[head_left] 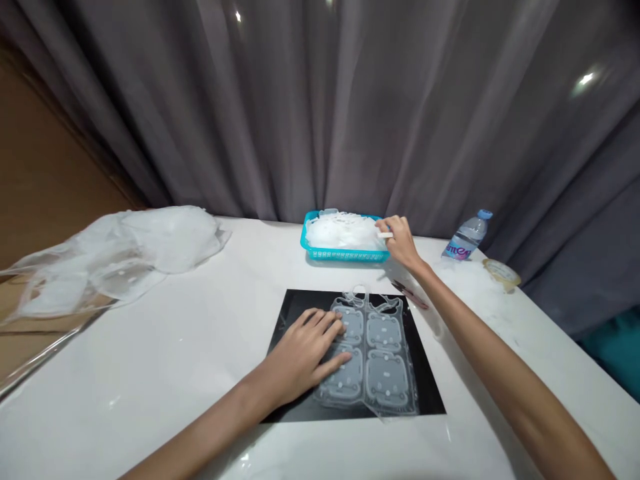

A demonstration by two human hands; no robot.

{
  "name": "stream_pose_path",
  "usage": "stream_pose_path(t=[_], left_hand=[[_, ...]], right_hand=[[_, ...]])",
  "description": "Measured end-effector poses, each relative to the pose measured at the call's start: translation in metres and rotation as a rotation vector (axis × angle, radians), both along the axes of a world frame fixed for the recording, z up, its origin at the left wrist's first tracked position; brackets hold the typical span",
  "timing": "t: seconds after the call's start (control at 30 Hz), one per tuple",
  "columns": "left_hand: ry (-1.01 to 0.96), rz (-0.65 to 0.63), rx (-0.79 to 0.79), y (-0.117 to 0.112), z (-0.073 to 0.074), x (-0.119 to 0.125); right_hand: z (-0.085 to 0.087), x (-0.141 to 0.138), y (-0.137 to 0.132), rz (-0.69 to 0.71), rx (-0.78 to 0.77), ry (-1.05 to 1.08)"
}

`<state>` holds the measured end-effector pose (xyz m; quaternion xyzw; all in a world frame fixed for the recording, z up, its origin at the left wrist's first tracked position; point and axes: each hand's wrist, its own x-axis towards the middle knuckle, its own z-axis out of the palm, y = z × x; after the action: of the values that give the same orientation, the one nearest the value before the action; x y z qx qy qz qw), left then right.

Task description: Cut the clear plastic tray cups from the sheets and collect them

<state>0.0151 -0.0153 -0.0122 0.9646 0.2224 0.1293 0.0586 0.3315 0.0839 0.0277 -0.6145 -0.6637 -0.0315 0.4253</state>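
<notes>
My left hand [313, 350] lies with its fingers spread on the left side of a clear plastic sheet [364, 363] with several moulded rounded-square panels. That sheet rests on a black mat [427, 393]. At the right end of a turquoise basket [345, 255], my right hand [399, 241] is closed on a small white strip [385, 235]; its exact kind is unclear. White translucent pieces [343, 230] are heaped in the basket. Beside the mat's upper right corner, under my right forearm, lies a slim dark and red tool [411, 295], partly hidden.
A white translucent bag [160, 240] with more pieces spreads over the table's left side. At the right stand a water bottle [466, 237] and, near the edge, a roll of tape [503, 273]. Grey curtains [300, 107] hang behind; cardboard [45, 147] stands left.
</notes>
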Motion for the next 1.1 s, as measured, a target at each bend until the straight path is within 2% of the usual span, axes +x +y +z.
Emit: stream_pose_path(t=[0.07,0.13,0.23,0.3,0.37,0.53,0.63,1.1], left_hand=[[-0.015,0.010,-0.088,0.001,0.002,0.000],[-0.033,0.029,-0.183,0.002,0.006,0.000],[-0.050,0.049,-0.317,0.005,0.012,0.000],[-0.066,0.053,-0.383,0.009,0.014,-0.001],[-0.076,0.035,-0.404,0.013,0.013,-0.003],[-0.046,-0.078,-0.350,0.022,0.000,-0.005],[-0.051,-0.098,-0.361,0.023,-0.005,-0.006],[-0.061,-0.083,-0.337,0.024,-0.004,-0.003]], right_hand=[[0.003,-0.010,-0.027,0.003,0.021,0.047],[0.003,-0.026,-0.062,0.075,-0.017,0.108],[-0.005,-0.055,-0.116,0.450,-0.334,0.349],[-0.013,-0.070,-0.144,0.526,-0.446,0.359],[-0.020,-0.078,-0.161,0.561,-0.478,0.346],[-0.031,-0.076,-0.176,0.616,-0.439,0.281],[-0.033,-0.073,-0.177,0.644,-0.409,0.220],[-0.040,-0.078,-0.179,0.696,-0.344,0.080]])
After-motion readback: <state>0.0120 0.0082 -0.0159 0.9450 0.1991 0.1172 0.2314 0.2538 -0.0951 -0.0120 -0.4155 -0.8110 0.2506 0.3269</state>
